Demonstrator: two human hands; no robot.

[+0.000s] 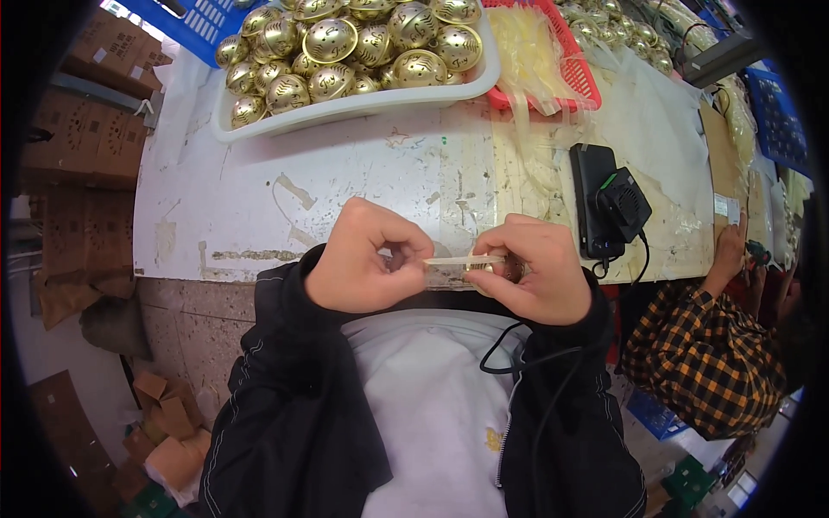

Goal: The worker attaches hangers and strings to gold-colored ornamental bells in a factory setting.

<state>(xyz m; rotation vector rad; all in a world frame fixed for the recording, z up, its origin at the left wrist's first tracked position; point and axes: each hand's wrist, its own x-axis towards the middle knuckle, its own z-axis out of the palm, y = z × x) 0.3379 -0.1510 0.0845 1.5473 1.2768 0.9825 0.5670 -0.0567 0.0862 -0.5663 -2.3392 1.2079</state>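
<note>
In front of my body, near the table's front edge, my left hand (pixel 370 256) and my right hand (pixel 540 269) face each other. A clear plastic bag (pixel 449 268) with a pale edge is stretched between them. My left thumb and fingers pinch one end of it. My right hand grips the other end, where a small barcode label (pixel 477 267) shows by the thumb. Something shiny and gold-toned peeks out under my right fingers, mostly hidden. A white tub (pixel 363 108) beyond my hands is heaped with gold metal balls (pixel 331 40) with cut-out patterns.
A red basket (pixel 594 97) of pale plastic bags (pixel 531 52) stands right of the tub. A black device with a cable (pixel 609 203) lies on the white table (pixel 363 164), right of my hands. Cartons (pixel 82 129) are stacked at left. A person in a checked shirt (pixel 712 358) works at right.
</note>
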